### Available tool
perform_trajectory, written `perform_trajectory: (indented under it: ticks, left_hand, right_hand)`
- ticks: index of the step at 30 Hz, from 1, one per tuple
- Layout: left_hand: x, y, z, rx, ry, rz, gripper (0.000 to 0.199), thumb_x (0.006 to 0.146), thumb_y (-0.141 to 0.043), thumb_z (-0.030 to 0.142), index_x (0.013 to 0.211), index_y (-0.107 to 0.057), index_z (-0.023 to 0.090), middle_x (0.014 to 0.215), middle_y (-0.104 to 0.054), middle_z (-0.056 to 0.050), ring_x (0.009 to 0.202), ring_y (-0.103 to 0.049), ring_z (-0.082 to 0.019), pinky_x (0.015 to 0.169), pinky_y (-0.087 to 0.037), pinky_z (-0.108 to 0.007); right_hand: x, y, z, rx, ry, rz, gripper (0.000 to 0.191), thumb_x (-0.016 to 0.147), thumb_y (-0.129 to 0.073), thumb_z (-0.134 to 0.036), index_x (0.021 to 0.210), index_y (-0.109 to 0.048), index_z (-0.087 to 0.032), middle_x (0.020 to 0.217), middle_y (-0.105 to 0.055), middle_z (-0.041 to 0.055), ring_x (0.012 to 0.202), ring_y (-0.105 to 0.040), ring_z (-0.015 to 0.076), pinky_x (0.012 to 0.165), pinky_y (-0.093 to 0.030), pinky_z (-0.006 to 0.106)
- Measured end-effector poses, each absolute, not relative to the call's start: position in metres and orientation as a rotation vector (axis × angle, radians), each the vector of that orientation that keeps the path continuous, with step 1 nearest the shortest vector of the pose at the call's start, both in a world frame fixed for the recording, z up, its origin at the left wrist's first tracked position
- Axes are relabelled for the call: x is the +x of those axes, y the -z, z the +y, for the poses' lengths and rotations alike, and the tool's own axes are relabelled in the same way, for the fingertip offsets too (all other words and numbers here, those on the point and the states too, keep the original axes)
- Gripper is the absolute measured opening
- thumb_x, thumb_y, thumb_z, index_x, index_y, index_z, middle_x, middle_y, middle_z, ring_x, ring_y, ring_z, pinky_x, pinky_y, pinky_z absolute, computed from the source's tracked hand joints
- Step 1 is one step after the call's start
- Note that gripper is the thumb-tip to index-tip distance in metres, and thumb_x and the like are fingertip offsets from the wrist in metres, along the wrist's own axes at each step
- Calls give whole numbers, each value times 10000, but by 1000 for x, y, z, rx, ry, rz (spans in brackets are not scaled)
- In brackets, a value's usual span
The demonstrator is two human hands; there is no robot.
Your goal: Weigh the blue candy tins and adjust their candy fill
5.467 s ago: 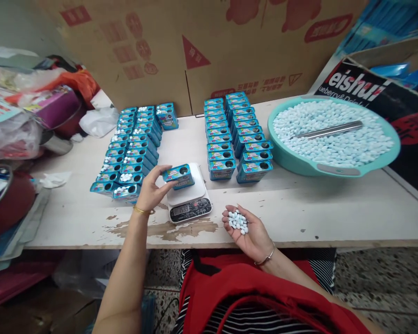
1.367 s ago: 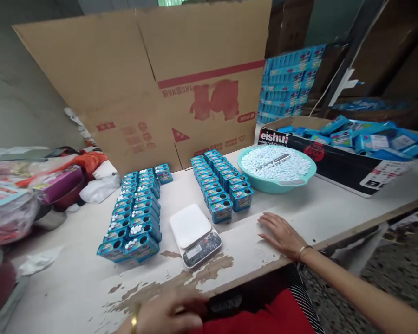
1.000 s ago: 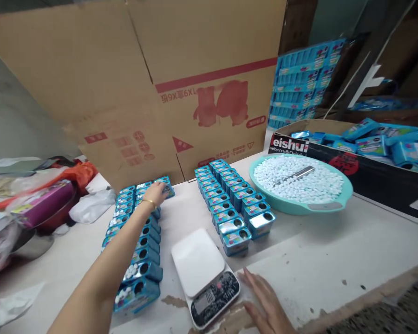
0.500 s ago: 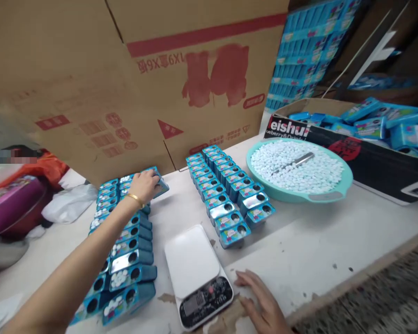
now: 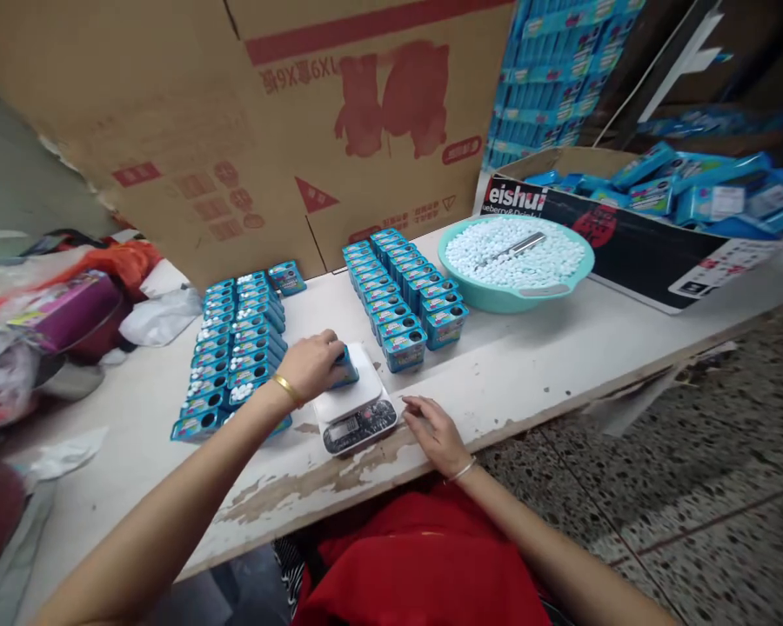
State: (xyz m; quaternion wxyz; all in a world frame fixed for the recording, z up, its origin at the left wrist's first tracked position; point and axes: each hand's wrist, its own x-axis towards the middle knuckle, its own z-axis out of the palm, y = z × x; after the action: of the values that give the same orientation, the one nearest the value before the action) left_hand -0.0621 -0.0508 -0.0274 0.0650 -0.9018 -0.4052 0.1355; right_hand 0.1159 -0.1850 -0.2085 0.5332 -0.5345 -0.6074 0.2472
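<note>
My left hand (image 5: 309,367), with a gold bangle at the wrist, grips a small blue mint box (image 5: 347,369) over the white platform of a kitchen scale (image 5: 360,426). Whether the box's full weight rests on the platform I cannot tell. To the scale's right, my right hand (image 5: 438,437) lies at the table edge, fingers loosely stretched and holding nothing. Left of the scale stand two rows of blue boxes (image 5: 251,358) with round holes, several with white mints on top. Another double row of boxes (image 5: 403,341) stands beyond the scale, toward the right.
A turquoise basin (image 5: 515,300) of white mints holds a metal scoop (image 5: 528,244). Behind it, an open carton (image 5: 617,254) is full of blue packs. A large cardboard box (image 5: 378,200) walls off the table's back. Bags (image 5: 160,317) lie at left.
My left hand has come from the far end of the left rows to the scale, bringing a box. One box now stands apart at that far end. The view has tilted down.
</note>
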Motion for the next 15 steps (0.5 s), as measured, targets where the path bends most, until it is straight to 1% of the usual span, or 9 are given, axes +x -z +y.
perform_trajectory:
  ticks: [2, 3, 5, 7, 9, 11, 15]
  left_hand:
    - [-74, 20, -61, -2713, -157, -1287, 289, 865, -541, 403, 1016, -597, 162, 1134, -585, -97, 915, -604, -221, 728, -435, -312]
    - [-83, 17, -69, -2706, 8, -1328, 299, 873, -525, 426, 997, -589, 162, 1091, -596, -89, 893, -599, -211, 723, -431, -305]
    - [-101, 13, -88, -2702, 324, -1408, 289, 886, -499, 446, 913, -580, 171, 940, -615, -54, 814, -584, -181, 697, -419, -284]
    - [-121, 19, -110, -2717, 540, -1509, 293, 889, -489, 455, 829, -570, 180, 814, -605, -27, 742, -560, -156, 673, -410, -264]
    - [-138, 37, -133, -2719, 706, -1655, 300, 881, -497, 455, 773, -565, 183, 739, -593, -11, 681, -537, -137, 651, -406, -251]
    - [-153, 64, -153, -2682, 846, -1824, 308, 873, -502, 453, 737, -561, 184, 686, -579, 0, 631, -516, -124, 624, -402, -243]
    - [-171, 124, -187, -2581, 1007, -2124, 344, 855, -504, 480, 677, -542, 187, 622, -564, 14, 567, -496, -113, 569, -396, -234]
  right_hand:
    - [117, 209, -186, -1284, -591, -1429, 298, 922, -493, -371, 1103, -622, -173, 929, -672, 97, 879, -634, 210, 824, -526, 374]
    - [117, 210, -187, -1289, -595, -1423, 302, 924, -489, -375, 1104, -623, -172, 945, -669, 101, 886, -633, 210, 816, -526, 370]
    - [118, 212, -189, -1295, -602, -1414, 307, 924, -487, -382, 1101, -625, -172, 958, -667, 104, 892, -631, 213, 823, -522, 374]
    - [118, 213, -190, -1298, -606, -1414, 308, 923, -488, -388, 1096, -629, -176, 964, -669, 105, 896, -630, 217, 828, -518, 381]
    - [117, 213, -190, -1297, -606, -1421, 305, 921, -489, -392, 1084, -635, -180, 970, -672, 106, 905, -630, 220, 837, -516, 387]
    - [117, 213, -191, -1298, -601, -1429, 300, 920, -490, -395, 1068, -640, -182, 980, -674, 108, 921, -632, 223, 847, -514, 390]
    - [116, 213, -191, -1305, -594, -1441, 287, 925, -485, -394, 1048, -644, -190, 995, -678, 108, 948, -632, 221, 862, -513, 389]
